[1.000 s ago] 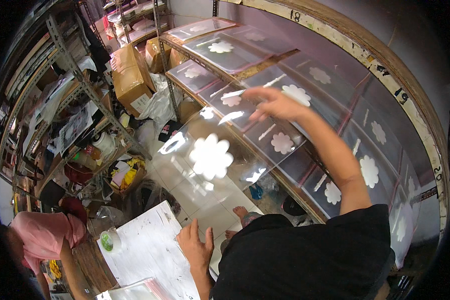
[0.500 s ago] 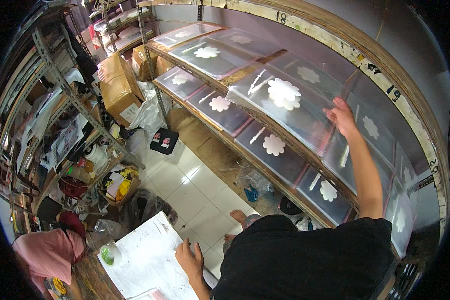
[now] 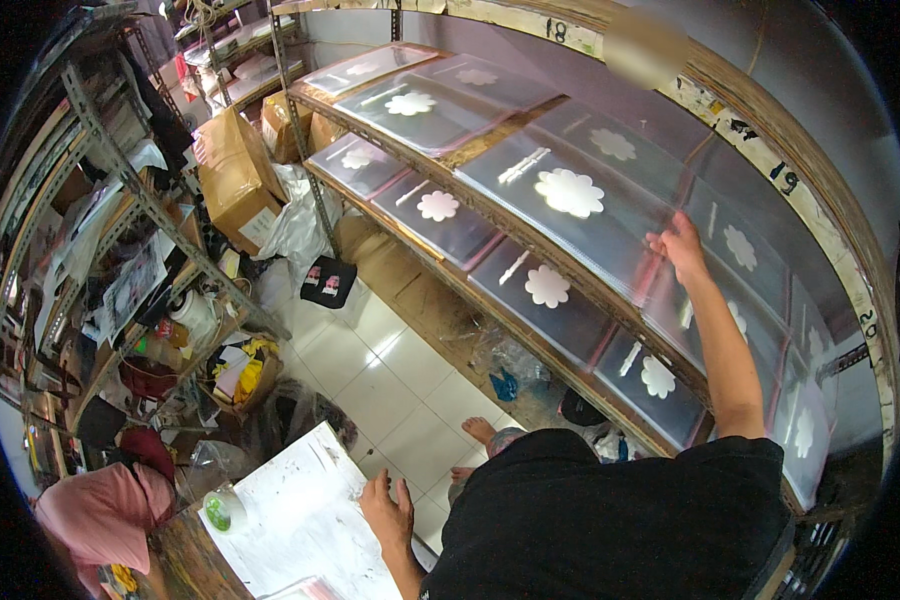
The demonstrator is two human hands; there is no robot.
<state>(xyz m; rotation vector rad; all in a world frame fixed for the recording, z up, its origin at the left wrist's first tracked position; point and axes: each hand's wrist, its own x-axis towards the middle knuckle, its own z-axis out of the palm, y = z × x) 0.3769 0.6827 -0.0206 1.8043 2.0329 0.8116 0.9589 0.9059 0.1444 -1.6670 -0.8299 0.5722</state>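
Flower-print sheet [image 3: 575, 200] has dropped flat onto the upper shelf [image 3: 488, 146] since last frame. Right hand [image 3: 678, 247] is at its right edge, can't tell if pinching; left hand [image 3: 388, 510] hangs loose, empty, away from the shelf. Placing step, I'd guess; next needs a clean release.

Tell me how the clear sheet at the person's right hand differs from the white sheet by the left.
The clear sheet is see-through; the white sheet is opaque.
The clear sheet bears a white flower shape; the white sheet shows only scattered dark marks.
The clear sheet lies on the upper shelf, the white sheet on the wooden table.
Both lie flat.
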